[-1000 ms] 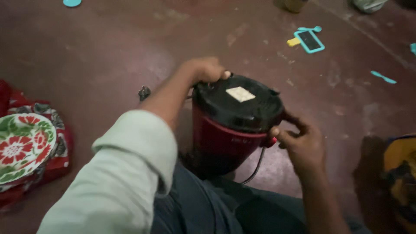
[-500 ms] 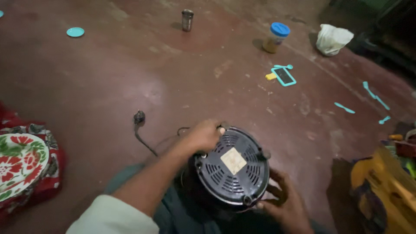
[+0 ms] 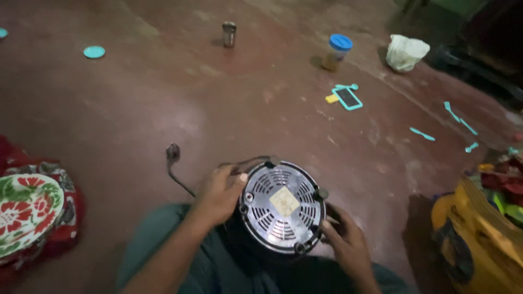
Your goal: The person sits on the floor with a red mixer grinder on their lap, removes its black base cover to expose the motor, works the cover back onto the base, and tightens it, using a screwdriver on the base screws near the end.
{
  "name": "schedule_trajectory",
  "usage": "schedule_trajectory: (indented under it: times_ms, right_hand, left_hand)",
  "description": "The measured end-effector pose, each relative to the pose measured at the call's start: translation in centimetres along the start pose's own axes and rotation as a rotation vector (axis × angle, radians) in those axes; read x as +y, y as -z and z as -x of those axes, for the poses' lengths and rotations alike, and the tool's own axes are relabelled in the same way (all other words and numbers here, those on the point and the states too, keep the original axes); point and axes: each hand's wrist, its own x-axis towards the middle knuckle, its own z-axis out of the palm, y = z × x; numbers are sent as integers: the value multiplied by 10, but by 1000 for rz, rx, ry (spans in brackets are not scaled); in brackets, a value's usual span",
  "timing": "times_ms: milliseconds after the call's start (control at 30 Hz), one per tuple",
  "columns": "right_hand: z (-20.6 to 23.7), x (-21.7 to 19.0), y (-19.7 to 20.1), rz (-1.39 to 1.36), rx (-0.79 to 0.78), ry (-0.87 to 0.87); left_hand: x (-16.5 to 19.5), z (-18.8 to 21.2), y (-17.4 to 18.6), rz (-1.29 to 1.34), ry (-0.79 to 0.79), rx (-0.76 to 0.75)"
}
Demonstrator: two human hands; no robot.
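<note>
1. Gripping from both sides: the left hand (image 3: 218, 195) curls its fingers over the near-left rim of the appliance base (image 3: 282, 206), thumb tip on the edge.
2. The right hand (image 3: 344, 239) clasps the lower-right rim, fingers bent, seemingly pressed to the wall, though it's dim there.
3. The base sits between the knees, vented round underside up, axis tilted toward the person's head.
4. Its cord (image 3: 180, 177) trails left to a plug (image 3: 173, 151) on the red floor (image 3: 163, 92).

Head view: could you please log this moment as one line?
left hand: on base rim | right hand: on base rim | base: underside up, in lap | plug: on floor
</note>
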Motion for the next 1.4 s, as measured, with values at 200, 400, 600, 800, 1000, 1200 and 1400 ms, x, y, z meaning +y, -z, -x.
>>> schedule_trajectory:
  times_ms: [200, 400, 600, 800, 1000, 1200, 1400]
  right_hand:
    - [17, 4, -52, -89, 81, 232]
    - [26, -11, -44, -145, 127, 260]
    - [21, -28, -24, -35, 256, 43]
    - [4, -56, 0, -295, 289, 82]
    - [-9, -71, 19, -504, 204, 33]
    - [-11, -56, 50, -672, 63, -72]
    - [-17, -34, 63, -692, 28, -133]
  left_hand:
    - [-6, 10, -37, 185, -181, 64]
    - [29, 25, -17, 716, -5, -150]
    - [57, 15, 3, 777, -166, -266]
    - [72, -7, 17, 618, -357, -318]
    - [74, -14, 25, 669, -443, -329]
    - [56, -12, 38, 269, -384, -169]
    - [47, -10, 51, 1, -232, 14]
